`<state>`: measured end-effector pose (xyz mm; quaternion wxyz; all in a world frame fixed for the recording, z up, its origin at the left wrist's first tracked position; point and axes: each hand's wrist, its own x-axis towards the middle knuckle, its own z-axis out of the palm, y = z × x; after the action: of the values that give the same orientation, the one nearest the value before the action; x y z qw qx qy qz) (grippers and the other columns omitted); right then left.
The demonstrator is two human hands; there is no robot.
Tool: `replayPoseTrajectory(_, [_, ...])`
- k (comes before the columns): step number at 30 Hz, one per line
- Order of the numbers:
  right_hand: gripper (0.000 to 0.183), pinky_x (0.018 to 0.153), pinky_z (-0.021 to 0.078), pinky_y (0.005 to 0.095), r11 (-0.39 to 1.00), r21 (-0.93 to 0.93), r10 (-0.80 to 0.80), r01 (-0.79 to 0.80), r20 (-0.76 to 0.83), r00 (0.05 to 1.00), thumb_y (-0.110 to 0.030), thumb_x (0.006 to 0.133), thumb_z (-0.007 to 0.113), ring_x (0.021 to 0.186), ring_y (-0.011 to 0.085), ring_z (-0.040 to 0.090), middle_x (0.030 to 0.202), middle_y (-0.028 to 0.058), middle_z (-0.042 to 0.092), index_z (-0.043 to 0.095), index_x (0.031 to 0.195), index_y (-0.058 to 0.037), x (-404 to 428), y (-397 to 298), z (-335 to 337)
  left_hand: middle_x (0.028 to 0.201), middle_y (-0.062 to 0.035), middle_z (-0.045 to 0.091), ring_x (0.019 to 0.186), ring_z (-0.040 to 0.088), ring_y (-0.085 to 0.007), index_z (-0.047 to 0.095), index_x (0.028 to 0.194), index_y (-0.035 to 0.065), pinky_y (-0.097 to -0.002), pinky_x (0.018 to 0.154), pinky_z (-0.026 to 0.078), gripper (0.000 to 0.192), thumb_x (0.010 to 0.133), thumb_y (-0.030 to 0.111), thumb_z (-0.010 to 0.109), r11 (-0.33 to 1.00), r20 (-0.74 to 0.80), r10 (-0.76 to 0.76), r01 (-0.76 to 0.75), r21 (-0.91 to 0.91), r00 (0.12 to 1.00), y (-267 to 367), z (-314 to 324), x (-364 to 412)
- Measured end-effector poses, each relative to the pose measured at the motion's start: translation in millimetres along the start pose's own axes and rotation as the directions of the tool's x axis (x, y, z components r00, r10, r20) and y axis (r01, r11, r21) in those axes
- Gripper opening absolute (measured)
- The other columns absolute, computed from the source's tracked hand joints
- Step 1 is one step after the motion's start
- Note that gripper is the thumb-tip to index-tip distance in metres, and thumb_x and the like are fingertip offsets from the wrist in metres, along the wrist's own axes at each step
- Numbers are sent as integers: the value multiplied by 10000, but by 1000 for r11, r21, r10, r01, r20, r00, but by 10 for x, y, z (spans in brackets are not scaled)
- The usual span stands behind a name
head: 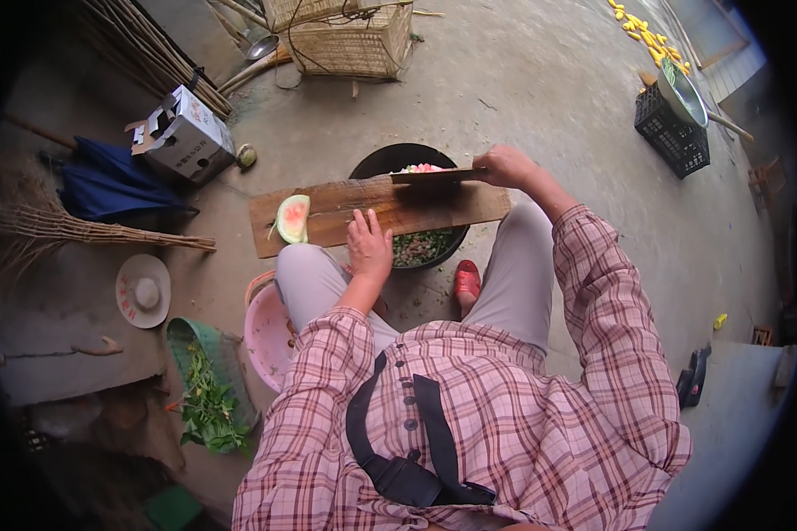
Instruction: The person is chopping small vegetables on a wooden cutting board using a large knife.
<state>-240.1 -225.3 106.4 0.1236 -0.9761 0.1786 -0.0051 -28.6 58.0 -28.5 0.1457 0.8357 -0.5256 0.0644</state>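
A worn wooden board (pixel 345 207) lies across the top of a black tub (pixel 377 161) in front of my knees. My right hand (pixel 508 166) grips the handle of a dark-bladed knife (pixel 438 176), whose blade is along the board's far edge. Beyond that edge, pink and white diced pieces (pixel 421 168) show in the tub; chopped greens (pixel 422 247) show on its near side. My left hand (pixel 370 249) rests on the board's near edge with fingers apart, holding nothing. To its left, a cut piece of watermelon (pixel 294 219) with pale rind sits on the board.
Left of me are a pink basin (pixel 265 345), a green basket (pixel 202 352) with leafy stems, a straw hat (pixel 144 292), a twig broom (pixel 106 226) and a cardboard box (pixel 189 133). A woven basket (pixel 352 43) stands ahead; a black crate (pixel 671 133) bearing a metal basin (pixel 689 96) is far right.
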Motion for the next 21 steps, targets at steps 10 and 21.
replayPoseTrajectory(10, [172, 635, 531, 489, 991, -126, 27, -37, -80, 996, -282, 881, 646, 741, 366, 677, 754, 139, 685, 692, 825, -126, 317, -47, 165, 1525, -293, 357, 1294, 422, -423, 418, 1479, -17, -514, 1073, 385, 652, 970, 356, 585, 1000, 57, -1, 1, 10, 998, 64, -15, 39])
replayPoseTrajectory(21, [154, 578, 527, 484, 999, -29, -35, 30, -198, 980, -257, 921, 613, 667, 361, 675, 692, 146, 664, 654, 884, -113, -144, -662, 612, 1514, -326, 333, 1294, 406, -449, 401, 1474, -56, -520, 1081, 366, 676, 960, 340, 589, 997, 142, -56, 63, -38, 988, 62, -41, 69])
